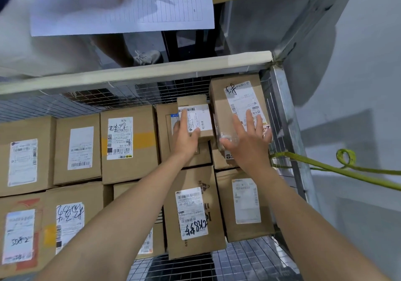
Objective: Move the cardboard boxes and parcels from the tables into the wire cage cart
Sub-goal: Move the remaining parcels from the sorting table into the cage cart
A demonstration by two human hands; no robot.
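Your left hand (pixel 186 134) lies flat, fingers straight, on the small box (pixel 200 120). Your right hand (pixel 247 144), fingers spread, presses the tall box (pixel 236 98) at 3 o'clock of it, likely seating both in the cart's (pixel 134 74) 1 o'clock corner. Packed boxes (pixel 128 144) crowd 9 o'clock, and a green strap (pixel 347 168) trails outside at 3.

A parcel depot or warehouse: a wire cage cart (pixel 282 107) packed with brown cardboard boxes (pixel 130 172) bearing barcoded shipping labels (pixel 120 137), a ruled paper form (pixel 121 9) held beyond it, bare grey floor (pixel 358 85) alongside.
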